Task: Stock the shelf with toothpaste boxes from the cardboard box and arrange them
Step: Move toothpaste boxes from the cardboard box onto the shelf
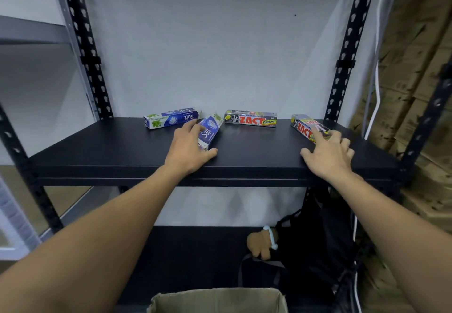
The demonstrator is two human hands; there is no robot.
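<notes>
Four toothpaste boxes lie on the black shelf [254,149]. A blue Safi box [171,118] and a grey ZACT box [250,118] lie lengthwise against the back wall. A second Safi box [211,129] lies at an angle between the thumb and fingers of my left hand [188,150], which rests flat on the shelf and touches it with fairly straight fingers. My right hand [329,156] is spread out, its fingertips pressing on the near end of a second ZACT box [303,126] at the right. The open cardboard box [217,299] is below, at the bottom edge.
Black perforated uprights [342,68] frame the shelf on both sides. On the lower shelf sits a black bag [318,239] with a tan plush toy [260,243]. Stacked brown cartons [420,97] stand to the right, and a grey rack [31,31] to the left.
</notes>
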